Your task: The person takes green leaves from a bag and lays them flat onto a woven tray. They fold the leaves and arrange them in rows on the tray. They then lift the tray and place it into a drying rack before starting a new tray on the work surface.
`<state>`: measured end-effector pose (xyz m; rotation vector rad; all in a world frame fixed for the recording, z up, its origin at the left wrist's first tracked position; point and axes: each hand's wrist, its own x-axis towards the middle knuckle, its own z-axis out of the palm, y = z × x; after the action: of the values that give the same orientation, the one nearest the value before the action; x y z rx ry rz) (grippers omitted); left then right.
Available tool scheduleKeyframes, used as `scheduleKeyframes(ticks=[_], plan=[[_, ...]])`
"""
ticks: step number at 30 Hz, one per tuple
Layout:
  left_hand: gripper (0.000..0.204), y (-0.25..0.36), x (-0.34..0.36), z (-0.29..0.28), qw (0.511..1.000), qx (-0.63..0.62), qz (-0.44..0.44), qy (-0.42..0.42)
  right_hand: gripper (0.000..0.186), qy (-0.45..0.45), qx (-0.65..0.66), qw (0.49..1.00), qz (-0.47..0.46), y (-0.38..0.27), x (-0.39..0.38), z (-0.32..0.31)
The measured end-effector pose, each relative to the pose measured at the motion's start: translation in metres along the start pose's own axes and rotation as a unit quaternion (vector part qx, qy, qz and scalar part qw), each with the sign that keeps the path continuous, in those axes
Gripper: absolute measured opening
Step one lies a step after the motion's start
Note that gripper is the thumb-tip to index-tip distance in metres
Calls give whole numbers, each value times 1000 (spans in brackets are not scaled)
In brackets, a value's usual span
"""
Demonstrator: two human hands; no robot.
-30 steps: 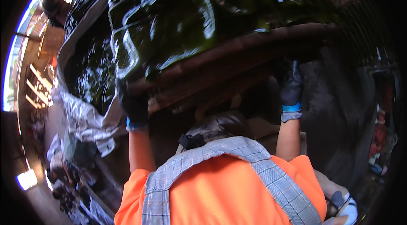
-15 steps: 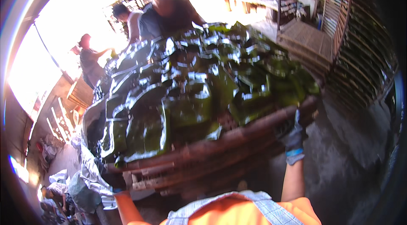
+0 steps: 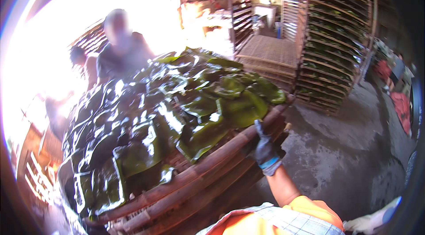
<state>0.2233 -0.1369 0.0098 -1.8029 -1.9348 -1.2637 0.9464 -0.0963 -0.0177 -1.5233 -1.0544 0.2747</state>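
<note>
In front of me is a large bamboo tray (image 3: 208, 164) with thick pole rims, apparently stacked on others. Glossy dark green leaf-like sheets (image 3: 150, 137) cover it. My right hand (image 3: 265, 146), in a dark glove with a blue band, is closed round the near rim towards its right end, thumb on top. Its other fingers are mostly hidden under the pole. At the near left corner, a dark shape that looks like my left hand (image 3: 94, 226) is cut off by the lower edge; its fingers cannot be made out.
A co-worker (image 3: 121, 46) stands beyond the tray; other people are at the left in glare. Tall slatted racks (image 3: 330, 44) and a woven mat platform (image 3: 268, 53) stand at the right back. Grey floor (image 3: 336, 155) lies to my right, with red cloth (image 3: 400, 111) further off.
My view has turned right, so the tray, my right hand and the co-worker sit further left. The right hand keeps its grip on the rim. My left forearm has left the picture.
</note>
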Motion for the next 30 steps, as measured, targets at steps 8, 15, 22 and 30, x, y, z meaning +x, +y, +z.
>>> scheduleKeyframes(ticks=[8,15,22,30], plan=[[50,114,39,120,879,-440,-27,181,38,-107,659,707,234,-23,26,23],[50,169,34,158,853,-467,-24,232,24,-189,659,680,260,-20,48,19],[51,150,-22,105,836,-420,-112,333,26,-275,665,659,220,-74,61,-7],[46,-27,-83,110,849,-208,-53,483,21,-238,676,689,108,-65,59,8]])
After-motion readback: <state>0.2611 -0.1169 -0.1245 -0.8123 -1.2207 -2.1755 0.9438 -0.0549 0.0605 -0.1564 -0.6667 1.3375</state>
